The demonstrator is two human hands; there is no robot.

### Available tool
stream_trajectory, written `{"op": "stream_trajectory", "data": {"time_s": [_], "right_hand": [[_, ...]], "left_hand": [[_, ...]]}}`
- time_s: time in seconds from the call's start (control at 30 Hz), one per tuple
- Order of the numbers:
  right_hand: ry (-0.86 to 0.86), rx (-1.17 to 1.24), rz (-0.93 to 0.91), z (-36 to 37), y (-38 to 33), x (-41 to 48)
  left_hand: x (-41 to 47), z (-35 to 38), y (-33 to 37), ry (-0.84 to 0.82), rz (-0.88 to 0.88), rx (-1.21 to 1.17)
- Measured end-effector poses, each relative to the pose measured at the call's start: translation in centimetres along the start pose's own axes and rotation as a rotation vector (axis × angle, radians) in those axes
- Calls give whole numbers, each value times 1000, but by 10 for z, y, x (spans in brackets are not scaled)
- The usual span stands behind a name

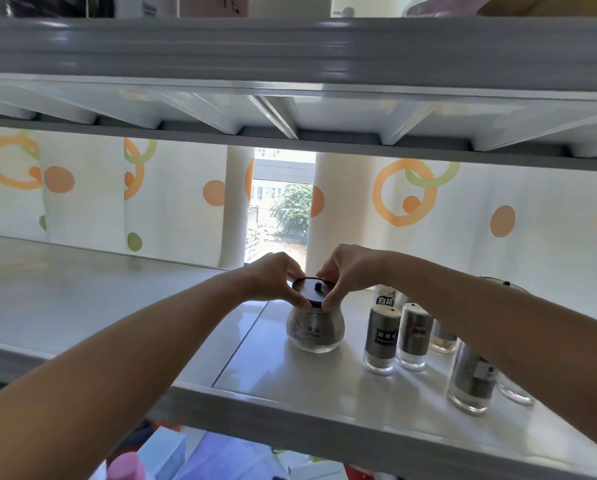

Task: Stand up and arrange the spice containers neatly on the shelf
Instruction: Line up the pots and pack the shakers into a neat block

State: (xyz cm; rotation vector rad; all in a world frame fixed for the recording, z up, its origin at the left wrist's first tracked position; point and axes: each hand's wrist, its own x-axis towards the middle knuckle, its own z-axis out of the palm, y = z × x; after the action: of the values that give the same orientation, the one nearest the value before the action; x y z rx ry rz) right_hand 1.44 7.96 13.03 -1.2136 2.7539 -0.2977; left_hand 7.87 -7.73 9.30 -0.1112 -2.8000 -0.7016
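Home kitchen storage: spice jars (382, 337) on shelf (290, 407), patterned curtain (463, 216).

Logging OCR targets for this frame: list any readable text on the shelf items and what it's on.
"白胡": white bottle behind the round jar.
"胡椒": dark label of the nearest-left shaker; the smaller line under it is too blurred.
Round jar held at its lid by both hands: print too blurred.
Other shakers' labels: unreadable.

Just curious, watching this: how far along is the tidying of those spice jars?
Done: several bottles already stand upright on the shelf. In hand: the left hand and right hand hold the dark lid of the round jar. Left: lining everything up neatly.
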Motion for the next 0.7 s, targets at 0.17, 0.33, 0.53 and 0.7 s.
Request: {"op": "stream_trajectory", "data": {"time_s": [0.17,0.33,0.53,0.7], "right_hand": [[-2,-6,-31,3,-13,-16],[-12,-11,-64,5,-25,-33],[-19,-24,-69,7,-35,-53],[-32,-23,-57,8,-39,-68]], "left_hand": [[-23,-5,4,2,35,55],[-41,-9,11,-10,64,112],[-60,-11,22,0,80,155],[-71,-13,31,-18,91,173]]}}
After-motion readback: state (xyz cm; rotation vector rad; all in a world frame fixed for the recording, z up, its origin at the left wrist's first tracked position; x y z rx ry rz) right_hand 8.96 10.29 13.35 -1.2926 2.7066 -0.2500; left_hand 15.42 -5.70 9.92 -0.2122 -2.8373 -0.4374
